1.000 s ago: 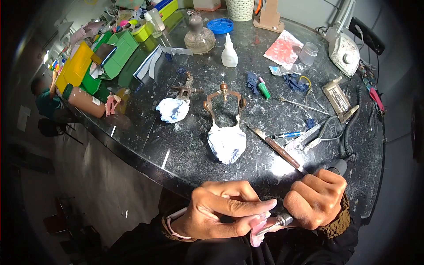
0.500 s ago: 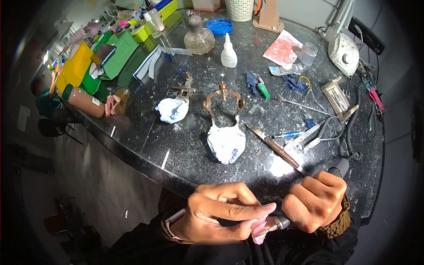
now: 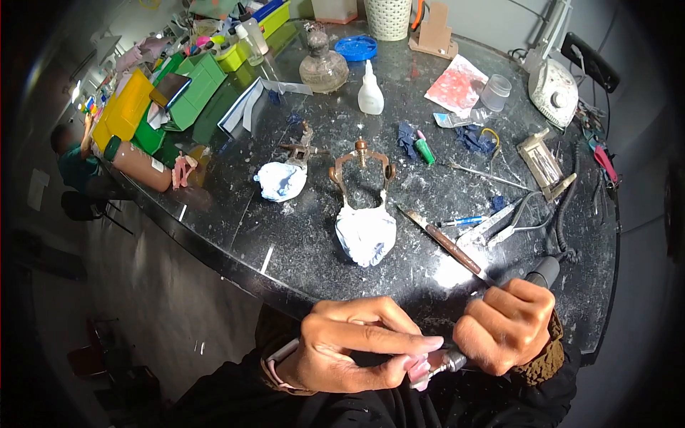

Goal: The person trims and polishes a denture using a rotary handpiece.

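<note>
Between the thumb and fingers of my left hand [image 3: 357, 346] is a small pink piece [image 3: 419, 376], which looks like denture acrylic; part of it is hidden by the fingers. My right hand [image 3: 505, 327] is wrapped round a rotary handpiece [image 3: 544, 272], its grey rear end showing above the fist. The metal nose points left at the pink piece, and the tip meets or nearly meets it. Beyond the hands, a brass articulator [image 3: 362, 147] stands with a white plaster lump [image 3: 366, 235] at its near end. A brown-handled knife [image 3: 454, 250] lies just past my right hand.
A second articulator with plaster [image 3: 280, 181] sits to the left. Pliers [image 3: 510, 232], a blue pen [image 3: 464, 222] and a green tube [image 3: 424, 148] lie right of centre. Farther back are a white dropper bottle [image 3: 370, 94] and a glass burner [image 3: 322, 68]. A person [image 3: 75, 160] is at far left.
The pink piece has turned slightly in my left fingers. My right hand with the handpiece has shifted a little to the left. The view has tilted slightly.
</note>
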### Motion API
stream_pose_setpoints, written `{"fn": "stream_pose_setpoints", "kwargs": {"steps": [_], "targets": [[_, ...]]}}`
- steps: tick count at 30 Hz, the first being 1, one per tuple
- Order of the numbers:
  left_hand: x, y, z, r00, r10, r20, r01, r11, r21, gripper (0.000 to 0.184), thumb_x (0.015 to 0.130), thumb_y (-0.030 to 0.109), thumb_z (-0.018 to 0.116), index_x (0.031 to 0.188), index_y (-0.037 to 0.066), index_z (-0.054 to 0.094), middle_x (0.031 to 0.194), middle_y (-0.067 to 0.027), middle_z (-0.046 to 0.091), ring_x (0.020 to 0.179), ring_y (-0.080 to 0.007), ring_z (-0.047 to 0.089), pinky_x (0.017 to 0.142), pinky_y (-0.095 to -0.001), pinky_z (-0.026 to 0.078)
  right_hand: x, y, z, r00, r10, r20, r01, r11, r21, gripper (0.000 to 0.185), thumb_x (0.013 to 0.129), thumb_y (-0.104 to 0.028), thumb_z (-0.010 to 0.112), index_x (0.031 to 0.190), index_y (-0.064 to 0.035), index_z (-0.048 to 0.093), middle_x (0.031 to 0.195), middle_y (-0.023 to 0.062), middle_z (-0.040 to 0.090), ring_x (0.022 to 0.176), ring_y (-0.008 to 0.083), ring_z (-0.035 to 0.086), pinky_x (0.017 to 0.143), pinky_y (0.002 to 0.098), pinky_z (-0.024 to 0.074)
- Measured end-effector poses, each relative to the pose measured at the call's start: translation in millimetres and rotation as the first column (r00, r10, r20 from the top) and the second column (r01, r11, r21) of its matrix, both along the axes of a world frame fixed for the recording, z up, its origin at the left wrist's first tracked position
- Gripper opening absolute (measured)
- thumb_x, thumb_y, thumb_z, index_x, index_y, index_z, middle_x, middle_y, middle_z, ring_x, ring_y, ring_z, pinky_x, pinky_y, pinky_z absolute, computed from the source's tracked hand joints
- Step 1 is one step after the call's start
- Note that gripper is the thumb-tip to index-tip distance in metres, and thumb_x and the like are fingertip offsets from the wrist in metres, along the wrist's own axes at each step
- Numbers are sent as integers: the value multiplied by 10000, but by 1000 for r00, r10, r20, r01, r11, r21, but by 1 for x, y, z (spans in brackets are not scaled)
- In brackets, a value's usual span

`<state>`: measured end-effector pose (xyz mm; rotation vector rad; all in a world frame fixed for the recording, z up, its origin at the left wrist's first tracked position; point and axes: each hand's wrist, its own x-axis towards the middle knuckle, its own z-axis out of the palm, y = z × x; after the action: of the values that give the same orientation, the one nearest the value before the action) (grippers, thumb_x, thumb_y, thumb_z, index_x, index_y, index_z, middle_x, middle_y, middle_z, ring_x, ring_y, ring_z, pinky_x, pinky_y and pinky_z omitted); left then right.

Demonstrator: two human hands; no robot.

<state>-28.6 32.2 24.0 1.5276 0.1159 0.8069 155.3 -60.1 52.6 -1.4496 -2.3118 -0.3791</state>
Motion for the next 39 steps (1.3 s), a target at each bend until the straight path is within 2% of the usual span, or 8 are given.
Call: {"fn": "stream_pose_setpoints", "kwargs": {"steps": [4,5,8,12,27,34,37,39], "targets": [[-4,-4,-8,987,-111,119,146,926,-348,177,746,-91,610,924,-89,617,901,-201,621,806,-198,643,676,-245,548,7,3,0,997,-26,-71,31,997,70,219,504,-226,551,517,-130,355,481,-31,325,394,91,370,386,245,226],[-3,-7,-11,972,-108,207,194,866,-460,191,761,-93,602,950,-114,581,880,-206,625,842,-213,637,722,-270,547,4,4,3,988,-72,-138,79,996,46,417,608,-387,653,505,-127,344,460,-31,309,372,97,357,376,248,211],[-2,-7,-7,961,-127,247,247,801,-546,191,765,-99,596,952,-125,568,881,-209,626,854,-218,635,742,-275,542,-1,-2,9,973,-168,-160,149,981,-122,520,485,-505,718,538,-112,382,475,-7,352,389,140,392,396,279,239],[-5,-5,-9,974,-114,195,196,855,-480,167,762,-104,601,930,-103,596,875,-197,630,832,-197,636,707,-250,537,-3,2,1,980,-143,-138,140,990,-30,622,602,-631,661,477,-139,303,425,-45,259,340,89,306,374,239,177],[-5,0,-8,991,-98,89,122,938,-325,169,755,-82,628,923,-68,639,808,-164,646,723,-141,634,539,-198,485,-4,2,2,983,-153,-105,145,986,-81,552,643,-567,652,496,-144,329,449,-47,300,361,87,345,372,238,204],[-4,-2,-9,990,-85,112,118,937,-328,159,749,-89,631,907,-71,639,817,-179,644,724,-149,636,569,-203,497,-3,2,1,980,-143,-138,133,988,-75,486,656,-470,651,500,-139,331,445,-42,306,367,91,370,372,240,217],[-4,-1,-8,988,-93,122,132,922,-363,151,757,-95,617,908,-78,623,834,-191,637,755,-179,643,623,-227,519,-3,0,2,991,-94,-98,83,990,-113,540,511,-530,717,536,-107,383,462,-9,349,378,138,386,394,275,229],[-4,-5,-9,981,-97,167,162,886,-435,146,765,-100,603,910,-84,601,862,-205,630,796,-208,647,676,-255,536,1,3,-1,993,-94,-68,92,995,-23,561,574,-569,685,517,-126,346,450,-29,320,365,114,378,377,255,223]]}}
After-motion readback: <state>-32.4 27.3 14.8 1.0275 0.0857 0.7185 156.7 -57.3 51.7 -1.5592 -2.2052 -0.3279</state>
